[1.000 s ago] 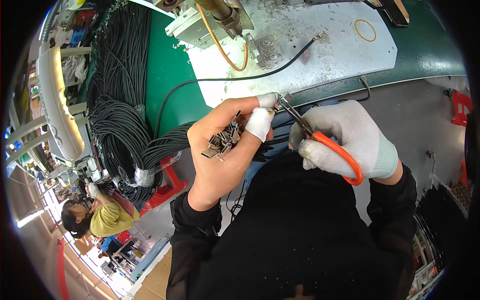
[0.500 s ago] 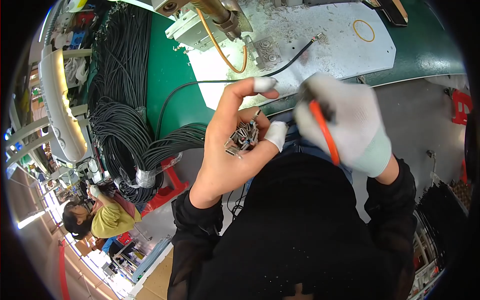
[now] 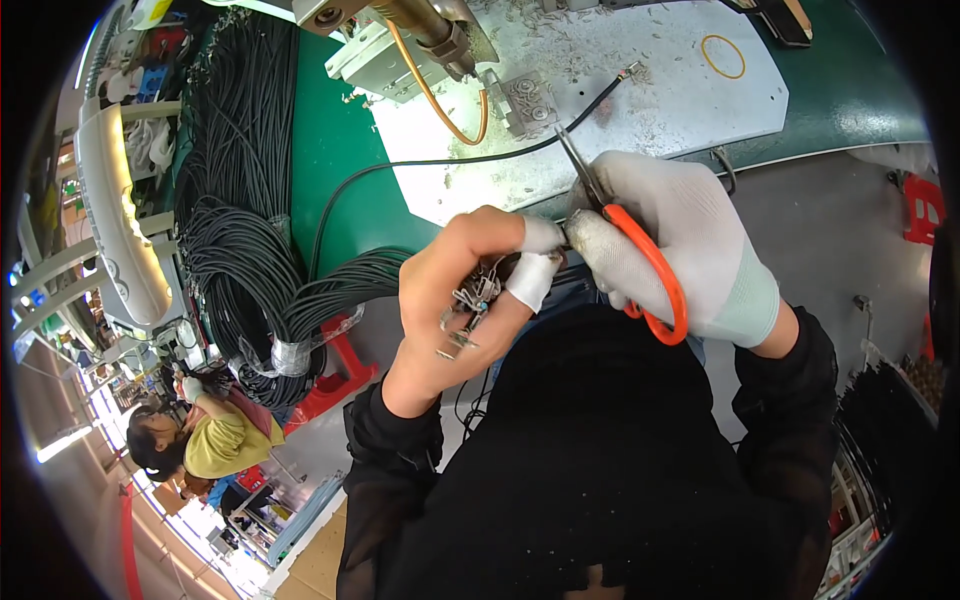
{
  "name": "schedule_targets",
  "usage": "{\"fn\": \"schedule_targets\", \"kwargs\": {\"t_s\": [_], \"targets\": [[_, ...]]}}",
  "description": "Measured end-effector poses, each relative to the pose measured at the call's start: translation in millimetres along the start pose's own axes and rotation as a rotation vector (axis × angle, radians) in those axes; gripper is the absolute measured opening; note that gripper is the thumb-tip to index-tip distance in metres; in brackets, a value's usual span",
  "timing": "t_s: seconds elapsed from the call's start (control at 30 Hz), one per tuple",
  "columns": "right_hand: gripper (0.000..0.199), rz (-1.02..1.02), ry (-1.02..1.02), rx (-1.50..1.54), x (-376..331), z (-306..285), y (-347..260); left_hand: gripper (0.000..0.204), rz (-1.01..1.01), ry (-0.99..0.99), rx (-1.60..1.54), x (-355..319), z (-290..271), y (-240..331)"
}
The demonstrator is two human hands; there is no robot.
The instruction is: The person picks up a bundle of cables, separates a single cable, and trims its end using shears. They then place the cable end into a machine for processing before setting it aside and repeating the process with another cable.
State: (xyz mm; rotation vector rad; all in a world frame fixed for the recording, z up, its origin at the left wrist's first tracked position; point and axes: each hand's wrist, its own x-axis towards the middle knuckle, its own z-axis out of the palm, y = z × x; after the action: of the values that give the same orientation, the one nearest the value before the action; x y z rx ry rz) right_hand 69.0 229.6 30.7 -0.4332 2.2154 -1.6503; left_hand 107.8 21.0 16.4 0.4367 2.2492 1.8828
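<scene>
Connectors (image 3: 475, 292), small and metal, lay heaped in the palm of the left hand (image 3: 425, 300), its fingers curled round them. Thumb and forefinger of that hand wore white covers and came together at the tips; whatever sat between them was too small and hidden to make out. Right hand (image 3: 695, 235), in a white glove with a pale green cuff, gripped cutters (image 3: 663, 268) with fingers closed about the orange handles. Dark blades pointed up and away from the body, over the near edge of the white plate (image 3: 440, 190); whether the blades were parted, could not tell. Gloved fingertips stood right beside the left thumb and forefinger. Beyond the hands, one black cable (image 3: 430, 162) curved across the plate, its stripped end among scattered metal scraps. Metal block (image 3: 528, 102) sat on the plate below a machine (image 3: 435, 30) with an orange tube. Rubber band (image 3: 722, 57) lay toward the plate's far right corner. Thick cable bundle (image 3: 245, 260) hung over the green table (image 3: 340, 120) at left, a red stool (image 3: 340, 375) near its lower end. Co-worker (image 3: 225, 440) in yellow well off to the left.
</scene>
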Motion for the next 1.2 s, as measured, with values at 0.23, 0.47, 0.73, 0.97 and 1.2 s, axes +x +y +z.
{"fn": "schedule_targets", "kwargs": {"t_s": [0.23,0.47,0.73,0.97,1.2], "targets": [[0.014,0.361,-0.224,0.618,-7,6,2,0.027,0.296,-0.089,0.288,3,1,-2],[0.019,-0.530,0.309,-0.518,-2,12,10,0.017,-0.290,0.231,-0.191,12,10,16],[0.017,-0.455,0.281,-0.748,-14,19,16,0.017,-0.117,0.281,0.044,15,18,11],[0.013,0.164,-0.151,0.047,-18,11,-2,0.017,0.145,0.375,0.121,11,27,-2],[0.015,-0.137,0.048,-0.028,-20,26,13,0.017,-0.028,0.211,-0.068,11,16,2]]}}
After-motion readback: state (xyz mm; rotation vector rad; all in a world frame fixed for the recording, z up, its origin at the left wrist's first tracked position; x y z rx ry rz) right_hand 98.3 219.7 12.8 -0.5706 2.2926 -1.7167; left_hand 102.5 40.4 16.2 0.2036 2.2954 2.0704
